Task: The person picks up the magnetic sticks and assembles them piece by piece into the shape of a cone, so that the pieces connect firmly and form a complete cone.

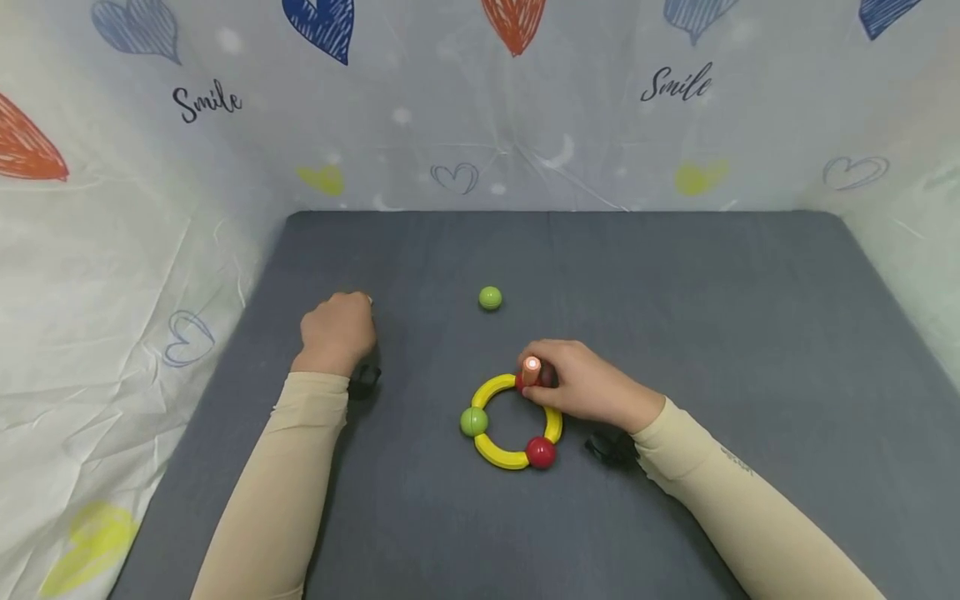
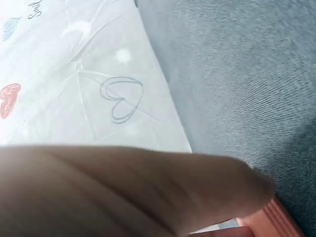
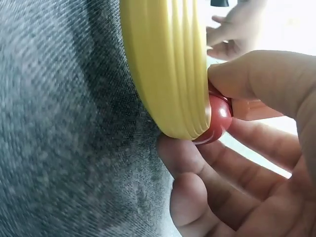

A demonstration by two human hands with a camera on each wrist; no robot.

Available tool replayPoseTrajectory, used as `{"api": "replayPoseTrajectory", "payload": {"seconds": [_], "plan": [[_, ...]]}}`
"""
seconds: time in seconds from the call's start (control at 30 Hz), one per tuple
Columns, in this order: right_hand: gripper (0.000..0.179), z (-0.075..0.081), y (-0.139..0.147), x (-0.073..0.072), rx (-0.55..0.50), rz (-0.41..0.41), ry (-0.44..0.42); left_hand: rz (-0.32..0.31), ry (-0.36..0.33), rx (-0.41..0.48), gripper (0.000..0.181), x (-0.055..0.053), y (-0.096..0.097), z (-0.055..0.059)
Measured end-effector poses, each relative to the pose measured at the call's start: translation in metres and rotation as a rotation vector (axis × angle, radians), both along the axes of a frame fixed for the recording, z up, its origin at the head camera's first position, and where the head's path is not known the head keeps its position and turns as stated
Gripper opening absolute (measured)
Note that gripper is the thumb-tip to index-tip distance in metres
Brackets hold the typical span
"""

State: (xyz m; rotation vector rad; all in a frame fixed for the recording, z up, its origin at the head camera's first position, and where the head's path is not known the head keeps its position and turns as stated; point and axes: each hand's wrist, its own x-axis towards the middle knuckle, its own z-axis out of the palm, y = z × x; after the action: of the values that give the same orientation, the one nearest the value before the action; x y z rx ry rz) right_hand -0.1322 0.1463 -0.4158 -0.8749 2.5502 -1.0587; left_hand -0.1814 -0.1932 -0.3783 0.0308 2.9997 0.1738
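A ring of yellow curved pieces (image 1: 501,457) lies on the grey surface, joined by a green ball (image 1: 474,422), a lower red ball (image 1: 541,452) and an upper red ball (image 3: 222,116). My right hand (image 1: 592,385) pinches an orange ridged piece (image 1: 531,372), standing up at the upper red ball, its pale round end showing. In the right wrist view, thumb and fingers surround that ball beside a yellow piece (image 3: 168,69). To the ring's left, my left hand (image 1: 339,333) is curled; the left wrist view shows an orange ridged piece (image 2: 274,219) in its grip.
A loose green ball (image 1: 491,298) lies beyond the ring. The grey surface (image 1: 675,275) meets a white sheet printed with hearts (image 1: 525,108) at the back and sides. Dark wrist devices sit under both wrists, the right one (image 1: 611,448) close to the ring.
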Motion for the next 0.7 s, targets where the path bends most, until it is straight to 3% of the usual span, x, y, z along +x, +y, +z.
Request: {"api": "replayPoseTrajectory", "payload": {"seconds": [0.17,0.33,0.4,0.5,0.6,0.7], "plan": [[0.023,0.002,0.002,0.0,0.04,0.005,0.019,-0.012,-0.067,-0.044,0.032,-0.002,0.003,-0.003],[0.013,0.0,0.004,0.0,0.015,-0.005,0.02,-0.106,-0.162,-0.025,0.027,-0.001,0.019,-0.006],[0.012,-0.001,0.005,0.0,0.012,-0.002,0.018,-0.152,-0.214,0.074,0.034,0.002,0.028,-0.003],[0.012,0.0,0.007,-0.002,0.036,-0.003,0.012,-0.229,-0.287,0.313,0.032,0.01,0.041,0.006],[0.013,0.002,0.01,-0.004,0.063,-0.015,-0.014,-0.349,-0.29,0.554,0.012,0.02,0.051,0.017],[0.013,0.003,0.013,-0.006,0.073,-0.027,-0.04,-0.502,-0.246,0.671,0.004,0.028,0.06,0.024]]}}
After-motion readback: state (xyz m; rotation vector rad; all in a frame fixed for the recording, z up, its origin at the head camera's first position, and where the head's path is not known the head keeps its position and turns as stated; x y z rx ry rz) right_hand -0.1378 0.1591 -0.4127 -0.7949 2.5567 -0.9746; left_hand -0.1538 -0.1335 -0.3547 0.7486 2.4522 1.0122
